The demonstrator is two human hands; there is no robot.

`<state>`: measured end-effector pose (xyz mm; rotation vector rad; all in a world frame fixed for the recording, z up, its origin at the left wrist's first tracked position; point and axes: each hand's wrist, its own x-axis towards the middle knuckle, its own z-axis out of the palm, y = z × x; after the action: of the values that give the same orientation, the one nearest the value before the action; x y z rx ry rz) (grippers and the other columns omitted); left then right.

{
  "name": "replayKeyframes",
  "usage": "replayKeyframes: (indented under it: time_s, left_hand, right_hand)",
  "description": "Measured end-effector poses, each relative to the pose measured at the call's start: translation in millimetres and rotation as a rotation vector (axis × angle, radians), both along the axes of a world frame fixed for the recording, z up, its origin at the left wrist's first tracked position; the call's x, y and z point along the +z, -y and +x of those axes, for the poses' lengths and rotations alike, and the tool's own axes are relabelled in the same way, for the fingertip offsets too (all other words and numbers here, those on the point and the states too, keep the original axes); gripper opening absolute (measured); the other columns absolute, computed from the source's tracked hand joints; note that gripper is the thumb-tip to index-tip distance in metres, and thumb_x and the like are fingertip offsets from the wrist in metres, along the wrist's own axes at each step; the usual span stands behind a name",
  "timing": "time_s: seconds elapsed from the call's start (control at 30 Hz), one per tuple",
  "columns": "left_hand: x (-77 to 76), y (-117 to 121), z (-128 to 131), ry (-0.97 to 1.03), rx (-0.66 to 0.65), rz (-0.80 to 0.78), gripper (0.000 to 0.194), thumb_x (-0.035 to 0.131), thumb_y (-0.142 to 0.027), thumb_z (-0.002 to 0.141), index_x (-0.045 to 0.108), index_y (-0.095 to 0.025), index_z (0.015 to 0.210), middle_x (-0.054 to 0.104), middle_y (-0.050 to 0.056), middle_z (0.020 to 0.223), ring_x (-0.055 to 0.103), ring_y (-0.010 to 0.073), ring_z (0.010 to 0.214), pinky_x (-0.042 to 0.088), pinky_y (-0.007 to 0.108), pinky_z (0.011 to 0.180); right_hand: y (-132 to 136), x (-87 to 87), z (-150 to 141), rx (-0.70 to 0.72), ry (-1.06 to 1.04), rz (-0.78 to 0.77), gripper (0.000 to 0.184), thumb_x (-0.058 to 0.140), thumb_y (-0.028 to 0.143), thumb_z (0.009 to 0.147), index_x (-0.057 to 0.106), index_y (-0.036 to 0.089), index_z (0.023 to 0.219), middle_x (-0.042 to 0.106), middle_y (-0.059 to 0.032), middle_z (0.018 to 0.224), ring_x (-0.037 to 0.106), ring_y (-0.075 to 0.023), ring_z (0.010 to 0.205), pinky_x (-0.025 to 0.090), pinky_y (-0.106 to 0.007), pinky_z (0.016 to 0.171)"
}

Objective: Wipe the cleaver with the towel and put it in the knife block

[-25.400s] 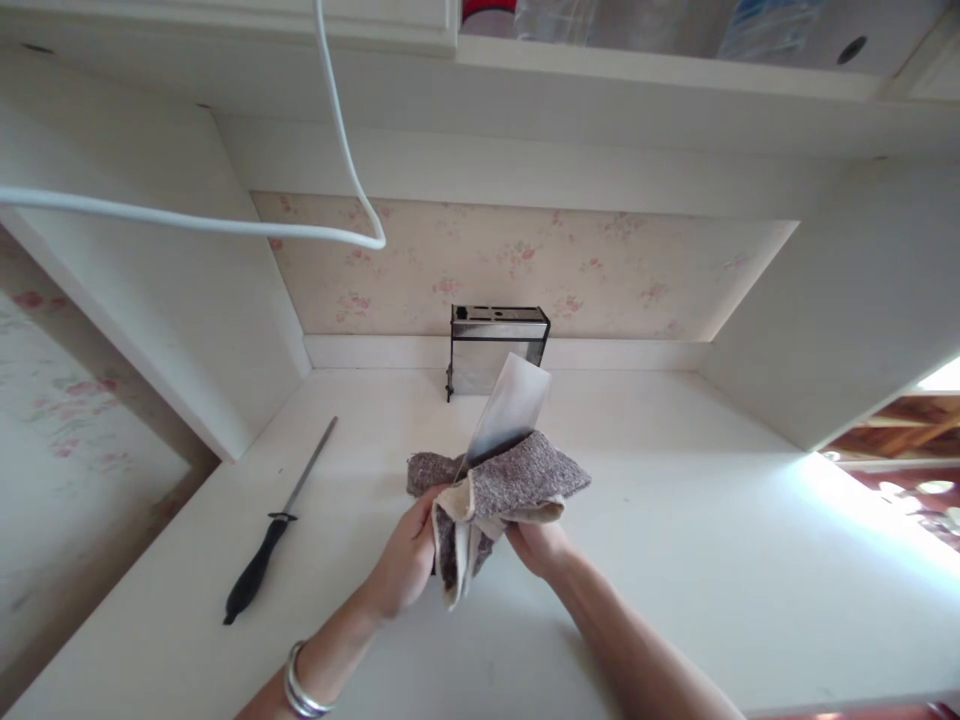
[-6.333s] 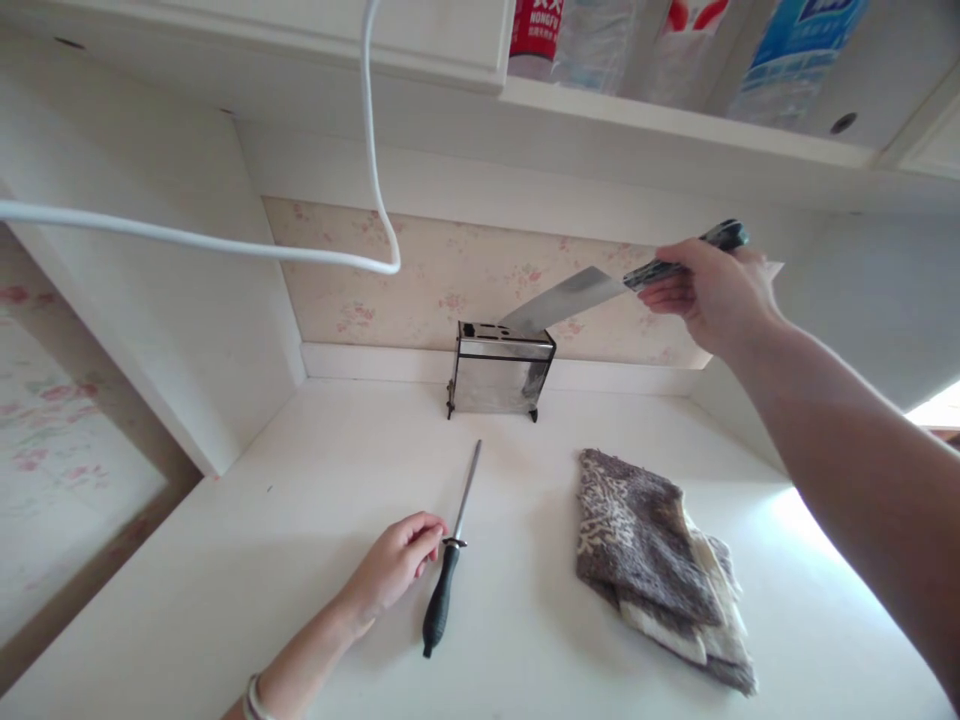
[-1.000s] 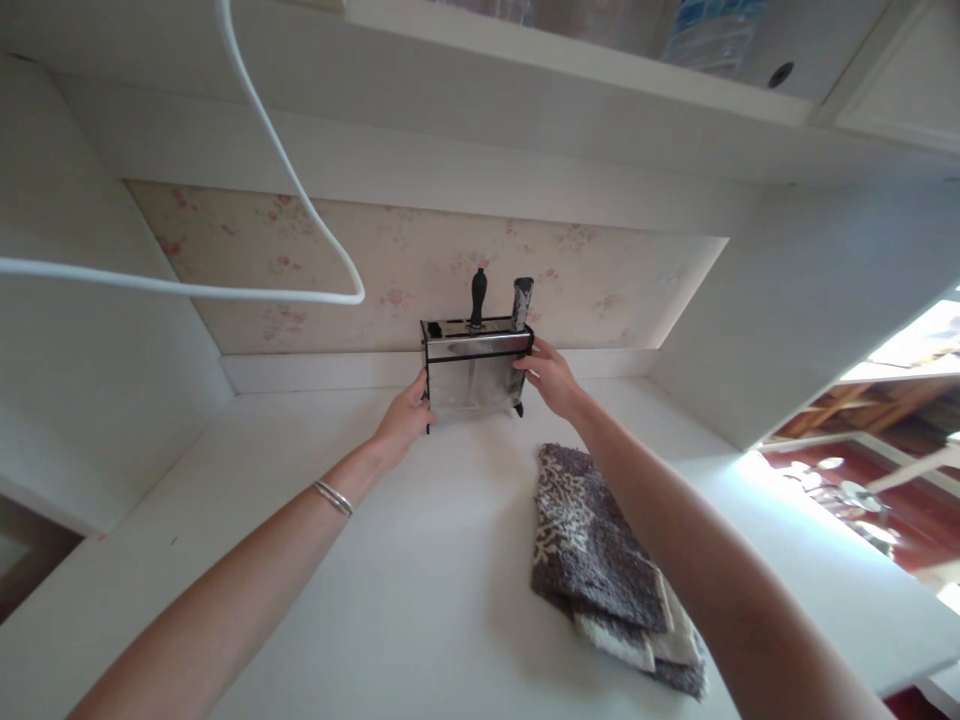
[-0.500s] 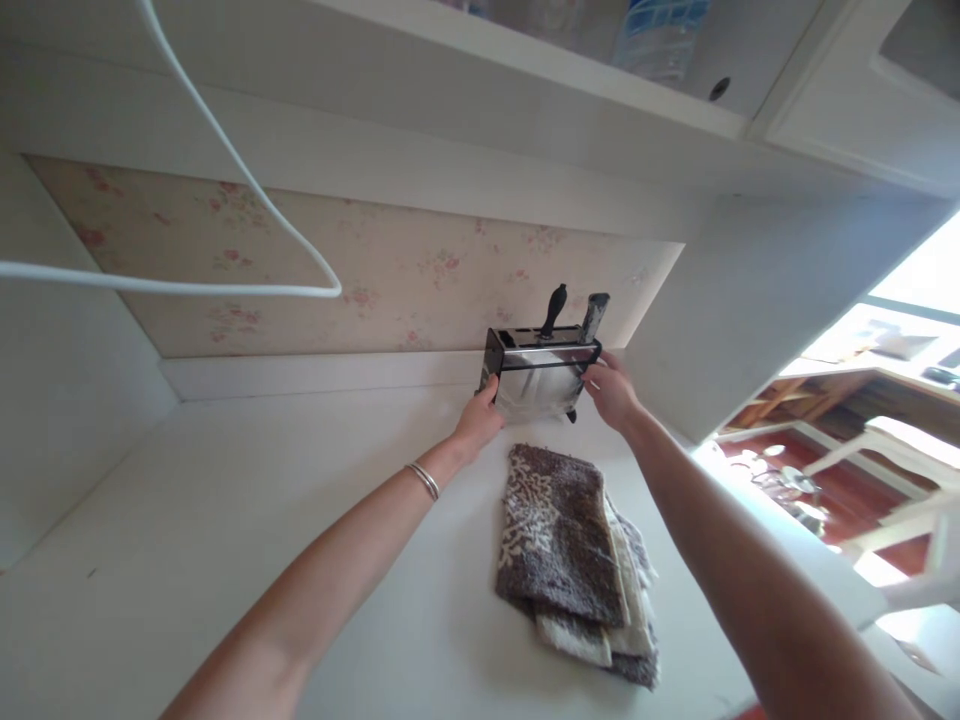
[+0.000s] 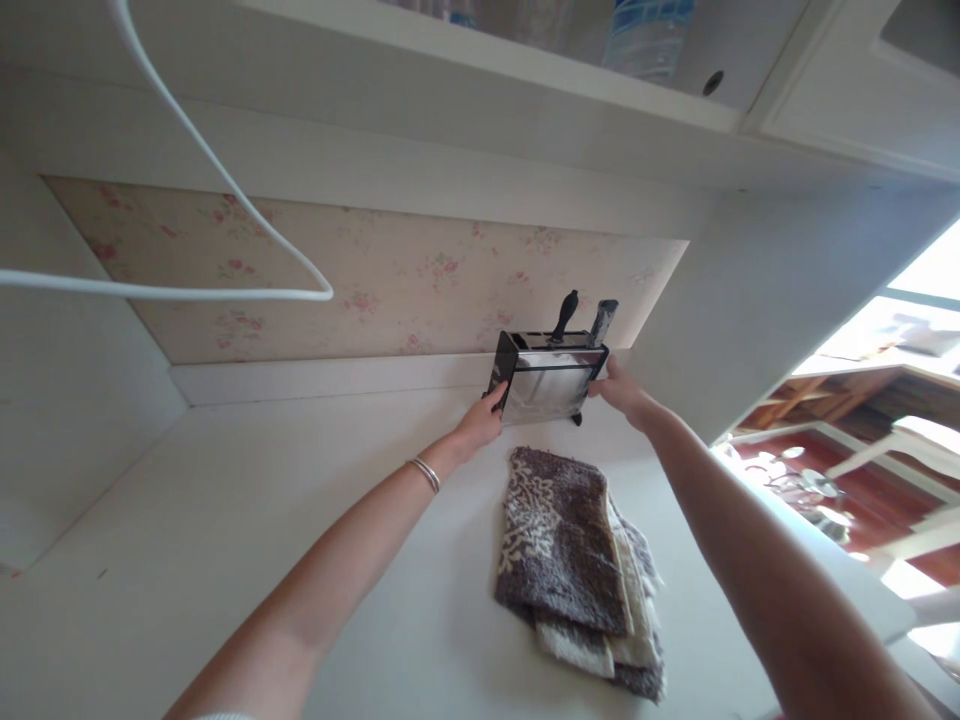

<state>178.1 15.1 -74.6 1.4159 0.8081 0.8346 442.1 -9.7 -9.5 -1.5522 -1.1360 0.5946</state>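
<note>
A black and silver knife block (image 5: 551, 392) stands on the white counter close to the back wall. Two handles stick up from its top: a slim black handle (image 5: 564, 315) and a worn grey handle (image 5: 603, 322). My left hand (image 5: 480, 422) grips the block's lower left end, thumb up along its front edge. At the right end, my right hand (image 5: 624, 390) has its thumb and a finger against the edge in a loose hold; its other fingers are mostly hidden. In front of the block lies a folded brown and cream towel (image 5: 562, 545).
Overhead is a white shelf (image 5: 480, 90) with a plastic bottle (image 5: 649, 35) on it. A white cable (image 5: 225, 180) hangs at upper left. A side panel (image 5: 757, 290) closes off the right, beyond which furniture and a red-brown floor show.
The view has shifted slightly. The knife block stays in place against the wall, and my left hand keeps its hold. My right hand has eased a little to the right, its grip looser.
</note>
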Motion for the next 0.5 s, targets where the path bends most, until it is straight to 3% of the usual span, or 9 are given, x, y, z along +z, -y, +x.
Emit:
replayKeyframes:
  time_s: [0.07, 0.13, 0.23, 0.27, 0.33, 0.4, 0.5]
  left_hand:
    - [-2.9, 6, -16, -0.039, 0.010, -0.001, 0.078, 0.061, -0.006, 0.063, 0.043, -0.026, 0.135, 0.045, 0.010, 0.139, 0.056, 0.0229, 0.112, 0.045, 0.028, 0.085]
    - [-10.1, 17, -36, -0.085, 0.039, -0.007, 0.061, 0.062, -0.008, 0.062, 0.055, -0.021, 0.121, 0.058, 0.011, 0.121, 0.061, 0.0199, 0.094, 0.046, 0.027, 0.077]
    - [-24.6, 43, -72, -0.142, 0.071, -0.033, 0.031, 0.065, -0.013, 0.062, 0.061, -0.017, 0.092, 0.062, 0.004, 0.086, 0.057, 0.0145, 0.073, 0.044, 0.025, 0.067]
    - [-29.0, 54, -84, -0.150, 0.069, -0.042, 0.026, 0.066, -0.015, 0.063, 0.059, -0.018, 0.087, 0.059, 0.001, 0.079, 0.055, 0.0131, 0.070, 0.044, 0.024, 0.066]
    - [-35.7, 78, -110, -0.154, 0.055, -0.059, 0.021, 0.068, -0.022, 0.066, 0.056, -0.018, 0.082, 0.055, -0.002, 0.073, 0.053, 0.0115, 0.068, 0.043, 0.024, 0.065]
    - [-38.7, 101, -135, -0.147, 0.050, -0.075, 0.025, 0.071, -0.029, 0.067, 0.055, -0.018, 0.083, 0.053, -0.003, 0.074, 0.053, 0.0107, 0.070, 0.043, 0.023, 0.068]
    - [-38.0, 129, -168, -0.113, 0.118, -0.107, 0.036, 0.074, -0.035, 0.067, 0.052, -0.019, 0.091, 0.053, -0.004, 0.075, 0.055, 0.0104, 0.072, 0.044, 0.023, 0.071]
  right_hand:
    - [19, -2.4, -16, -0.087, 0.111, -0.027, 0.070, 0.068, 0.018, 0.055, 0.052, 0.023, 0.123, 0.062, -0.0085, 0.113, 0.050, -0.0309, 0.111, 0.039, -0.045, 0.093]
    - [51, -15.6, -48, -0.105, 0.303, -0.034, 0.059, 0.064, 0.027, 0.067, 0.050, 0.025, 0.125, 0.060, -0.0084, 0.118, 0.050, -0.0300, 0.113, 0.036, -0.046, 0.097]
    - [112, -51.9, -109, 0.103, 0.573, -0.121, 0.047, 0.052, 0.038, 0.081, 0.049, 0.028, 0.127, 0.058, -0.0079, 0.123, 0.052, -0.0276, 0.114, 0.035, -0.047, 0.100]
    - [131, -65.0, -127, 0.232, 0.674, -0.146, 0.046, 0.050, 0.041, 0.083, 0.050, 0.027, 0.127, 0.054, -0.0075, 0.129, 0.048, -0.0277, 0.120, 0.031, -0.048, 0.104]
    - [160, -86.1, -150, 0.331, 0.834, -0.194, 0.046, 0.046, 0.047, 0.085, 0.052, 0.027, 0.127, 0.047, -0.0070, 0.137, 0.040, -0.0303, 0.127, 0.018, -0.056, 0.109]
    - [175, -96.2, -153, 0.391, 0.924, -0.215, 0.048, 0.041, 0.048, 0.088, 0.051, 0.026, 0.129, 0.045, -0.0067, 0.140, 0.036, -0.0299, 0.131, 0.011, -0.058, 0.110]
    - [181, -93.4, -130, 0.554, 0.977, -0.225, 0.047, 0.038, 0.047, 0.090, 0.049, 0.028, 0.132, 0.045, -0.0040, 0.140, 0.037, -0.0265, 0.132, 0.012, -0.054, 0.112]
